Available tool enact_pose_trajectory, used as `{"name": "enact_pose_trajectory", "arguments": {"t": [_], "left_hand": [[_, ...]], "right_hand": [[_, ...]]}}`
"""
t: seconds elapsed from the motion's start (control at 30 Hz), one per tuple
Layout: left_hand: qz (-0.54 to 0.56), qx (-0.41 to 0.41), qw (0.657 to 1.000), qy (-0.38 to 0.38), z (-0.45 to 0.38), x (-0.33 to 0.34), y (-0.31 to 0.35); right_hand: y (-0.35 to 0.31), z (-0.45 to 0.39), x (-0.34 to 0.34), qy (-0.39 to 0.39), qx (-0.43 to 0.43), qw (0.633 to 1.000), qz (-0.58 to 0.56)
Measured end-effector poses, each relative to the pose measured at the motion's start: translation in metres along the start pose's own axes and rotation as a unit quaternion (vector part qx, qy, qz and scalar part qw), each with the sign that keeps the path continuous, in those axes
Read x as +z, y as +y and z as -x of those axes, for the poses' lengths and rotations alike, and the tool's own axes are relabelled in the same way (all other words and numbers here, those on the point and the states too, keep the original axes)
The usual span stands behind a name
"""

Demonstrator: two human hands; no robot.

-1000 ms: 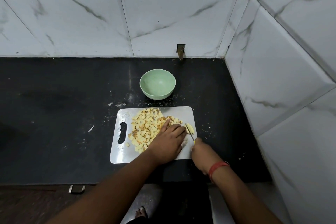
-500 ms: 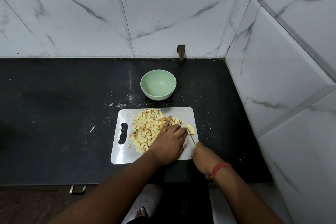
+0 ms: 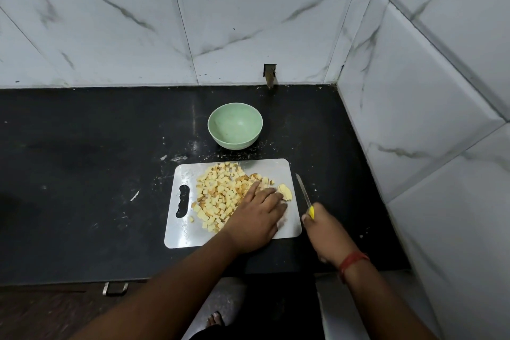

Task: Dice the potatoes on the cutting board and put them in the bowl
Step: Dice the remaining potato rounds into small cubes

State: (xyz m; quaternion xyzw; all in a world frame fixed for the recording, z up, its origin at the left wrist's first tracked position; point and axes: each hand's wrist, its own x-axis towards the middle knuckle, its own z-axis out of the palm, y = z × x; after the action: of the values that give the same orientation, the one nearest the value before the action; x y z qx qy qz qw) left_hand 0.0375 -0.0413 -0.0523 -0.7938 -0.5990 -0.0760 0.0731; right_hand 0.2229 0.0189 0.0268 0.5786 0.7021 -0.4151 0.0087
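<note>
A white cutting board (image 3: 187,232) lies on the black counter, with a heap of diced potato cubes (image 3: 220,190) across its left and middle. My left hand (image 3: 256,215) rests flat on the board, its fingertips against an uncut potato piece (image 3: 285,192) near the right edge. My right hand (image 3: 325,229) grips a knife with a yellow handle; the knife blade (image 3: 303,190) points away from me, just off the board's right edge. An empty green bowl (image 3: 234,130) stands behind the board.
The black counter (image 3: 82,174) runs left, with crumbs scattered around the board. Marble-tiled walls close the back and the right side (image 3: 427,119). A small pipe stub (image 3: 270,76) sticks out of the back wall. A metal handle (image 3: 115,288) sits below the counter edge.
My right hand has drawn the knife away from the potato piece to the right, off the board's edge. My left hand stays on the board by the piece.
</note>
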Motion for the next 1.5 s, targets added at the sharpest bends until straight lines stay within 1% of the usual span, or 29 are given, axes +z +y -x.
{"name": "enact_pose_trajectory", "arguments": {"t": [0.07,0.13,0.3,0.43,0.53,0.6,0.67,0.77,0.83,1.07,1.27,1.5], "left_hand": [[0.004,0.042,0.999,0.001,0.001,-0.001,0.002],[-0.003,0.054,0.999,0.004,0.003,-0.002,0.002],[-0.019,0.021,1.000,-0.005,0.008,-0.003,-0.007],[-0.022,-0.001,1.000,-0.001,0.004,-0.006,-0.009],[-0.017,-0.039,0.999,-0.030,-0.007,-0.010,-0.008],[-0.019,-0.050,0.997,-0.054,-0.012,-0.011,-0.007],[-0.019,-0.049,0.997,-0.064,-0.015,-0.010,-0.006],[-0.011,-0.058,0.997,-0.057,-0.015,-0.006,-0.005],[-0.009,-0.060,0.997,-0.052,-0.015,-0.005,-0.006],[-0.017,-0.055,0.997,-0.047,-0.012,-0.005,-0.009],[-0.008,-0.051,0.998,-0.034,-0.010,-0.006,-0.006],[-0.001,-0.050,0.998,-0.048,-0.010,-0.006,-0.007]], "right_hand": [[-0.004,-0.009,-0.001,0.014,0.001,1.000,-0.017],[-0.006,-0.016,0.000,0.014,0.003,1.000,-0.019],[-0.010,-0.022,0.007,0.004,0.012,1.000,-0.004],[-0.008,-0.028,0.012,0.026,-0.011,0.999,0.015],[-0.011,-0.037,0.015,0.058,-0.035,0.997,0.022],[-0.014,-0.045,0.016,0.067,-0.058,0.996,0.031],[-0.017,-0.051,0.017,0.058,-0.077,0.994,0.046],[-0.019,-0.057,0.014,0.048,-0.093,0.992,0.077],[-0.020,-0.062,0.010,0.049,-0.101,0.990,0.083],[-0.017,-0.078,-0.001,0.003,-0.140,0.986,0.091],[-0.014,-0.084,-0.003,0.016,-0.147,0.985,0.086],[-0.021,-0.089,0.003,0.050,-0.154,0.981,0.105]]}}
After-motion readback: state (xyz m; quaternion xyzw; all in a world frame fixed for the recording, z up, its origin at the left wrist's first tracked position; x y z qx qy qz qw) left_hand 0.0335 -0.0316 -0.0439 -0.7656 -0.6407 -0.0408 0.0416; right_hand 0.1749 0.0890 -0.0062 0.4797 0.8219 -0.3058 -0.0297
